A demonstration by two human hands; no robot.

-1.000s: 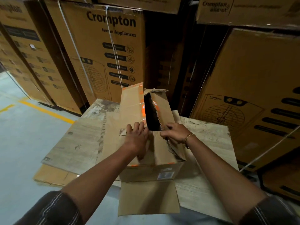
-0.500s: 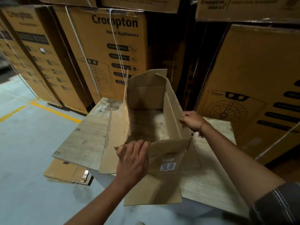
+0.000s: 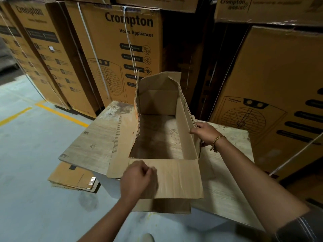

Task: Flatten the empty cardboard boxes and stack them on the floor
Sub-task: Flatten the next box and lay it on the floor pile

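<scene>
"Crompton Home Appliances" on stacked carton (image 3: 122,49), "Crompton" (upper right carton (image 3: 262,9))

view: head-worn, wide-angle | faces: forward and down | range: close above open box (image 3: 174,175) | views: one

The left hand (image 3: 139,180), at the near flap of the open brown cardboard box (image 3: 185,133), reads to me as blurred; I cannot tell whether its curled fingers pinch that flap. The right hand (image 3: 205,133) grips the box's right wall, partly hidden behind the card. Left of the box, a stack of flattened brown cardboard (image 3: 73,179) lies partly hidden under the pale wood-grain board (image 3: 90,145). Behind the box, the tall printed brown cartons (image 3: 122,49) are cut off by the top edge, and their small print is unreadable. Below the box, a pale rounded object (image 3: 148,238) is cut off by the bottom edge; I cannot identify it.
</scene>
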